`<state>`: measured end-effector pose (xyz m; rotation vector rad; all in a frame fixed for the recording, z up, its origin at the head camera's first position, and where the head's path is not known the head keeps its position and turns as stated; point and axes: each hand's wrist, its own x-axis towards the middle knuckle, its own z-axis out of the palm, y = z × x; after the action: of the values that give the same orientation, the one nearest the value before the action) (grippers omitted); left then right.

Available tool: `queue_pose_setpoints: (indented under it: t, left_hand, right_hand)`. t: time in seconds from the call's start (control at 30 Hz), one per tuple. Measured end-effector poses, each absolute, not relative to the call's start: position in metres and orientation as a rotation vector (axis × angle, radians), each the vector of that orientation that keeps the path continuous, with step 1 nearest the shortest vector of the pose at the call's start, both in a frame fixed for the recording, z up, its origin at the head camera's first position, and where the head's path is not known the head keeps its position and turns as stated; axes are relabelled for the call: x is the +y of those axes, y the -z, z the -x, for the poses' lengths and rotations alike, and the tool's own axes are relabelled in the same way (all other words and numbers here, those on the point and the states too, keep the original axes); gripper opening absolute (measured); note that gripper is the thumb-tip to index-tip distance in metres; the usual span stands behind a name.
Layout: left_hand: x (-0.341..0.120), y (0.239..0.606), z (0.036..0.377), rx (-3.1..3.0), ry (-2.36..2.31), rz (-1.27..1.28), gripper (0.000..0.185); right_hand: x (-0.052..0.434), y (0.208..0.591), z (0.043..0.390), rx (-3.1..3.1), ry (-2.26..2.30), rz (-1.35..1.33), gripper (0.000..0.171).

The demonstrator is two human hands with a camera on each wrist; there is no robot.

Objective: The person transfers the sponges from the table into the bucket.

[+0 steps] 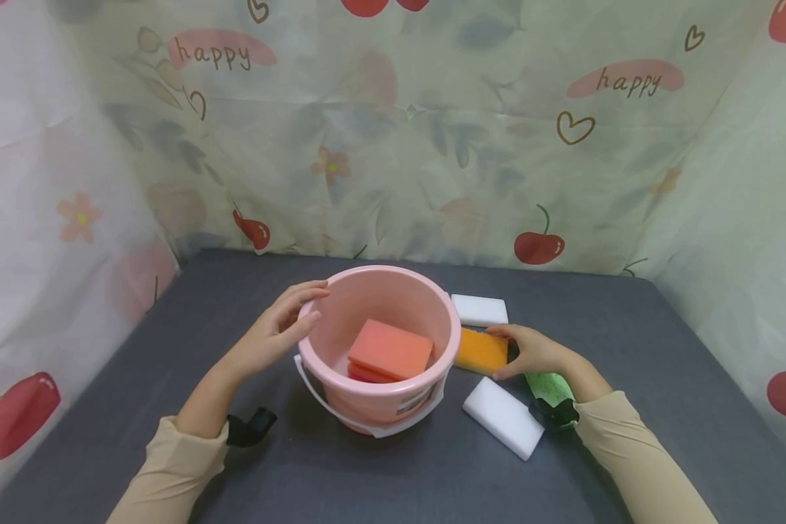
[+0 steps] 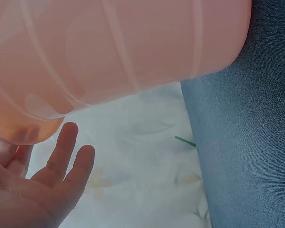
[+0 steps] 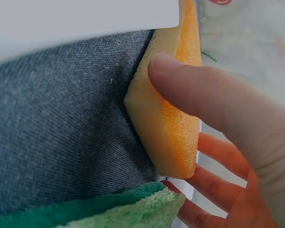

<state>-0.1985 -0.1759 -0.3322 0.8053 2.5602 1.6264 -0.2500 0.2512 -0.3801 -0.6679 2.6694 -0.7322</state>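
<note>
A pink bucket (image 1: 375,405) stands on the dark grey table (image 1: 635,342), with coral sponges (image 1: 390,349) lying stacked inside it. My left hand (image 1: 276,333) rests on the bucket's left rim, fingers nearly straight along the wall. In the left wrist view that hand (image 2: 47,183) lies open beside the bucket (image 2: 123,47). To the right of the bucket my right hand (image 1: 530,351) pinches an orange sponge (image 1: 478,351) that lies on the table. The right wrist view shows this hand (image 3: 204,107) with the thumb on one side of the orange sponge (image 3: 173,128) and fingers on the other.
A white sponge (image 1: 479,310) lies behind the orange one, and another white sponge (image 1: 503,416) lies in front of it. A green cloth (image 1: 549,386) sits under my right wrist. Patterned curtains (image 1: 393,145) close off the table at the back and both sides.
</note>
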Motion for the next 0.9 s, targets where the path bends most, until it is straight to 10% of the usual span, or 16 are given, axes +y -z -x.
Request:
queue_pose_setpoints:
  t: [0.9]
  left_hand:
    - [-0.175,0.334,0.200,2.579,-1.625,-0.833,0.040]
  right_hand:
    - [0.256,0.361,0.247,2.782,0.747,0.699,0.075]
